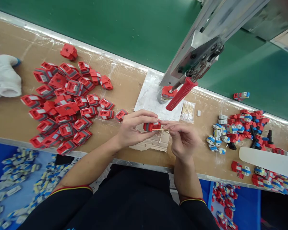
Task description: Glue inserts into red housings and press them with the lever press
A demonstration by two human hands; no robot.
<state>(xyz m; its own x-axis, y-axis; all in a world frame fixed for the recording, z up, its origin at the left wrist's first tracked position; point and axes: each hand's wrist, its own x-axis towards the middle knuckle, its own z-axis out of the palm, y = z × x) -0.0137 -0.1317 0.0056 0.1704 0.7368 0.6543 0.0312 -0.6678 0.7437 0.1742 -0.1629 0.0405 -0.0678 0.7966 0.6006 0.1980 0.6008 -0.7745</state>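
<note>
Near the front of the bench, my left hand (132, 129) grips a small red plastic toy part (148, 126) between thumb and fingers. My right hand (183, 139) pinches a thin cotton swab (157, 130), which lies across the near side of the part. The fingertips of both hands almost meet at the part. Under them is a piece of cardboard (156, 143), with another swab (160, 138) over it. Just beyond stands a hand press with a red handle (181, 94), and a red part (168, 92) sits beneath its ram.
Many red-and-grey parts (67, 108) are heaped at left beside a white glove (4, 76). A bag of cotton swabs (188, 111) lies right of the press. Red, white and blue pieces (235, 129) pile up at right. Blue bins (247, 204) of parts stand below the bench edge.
</note>
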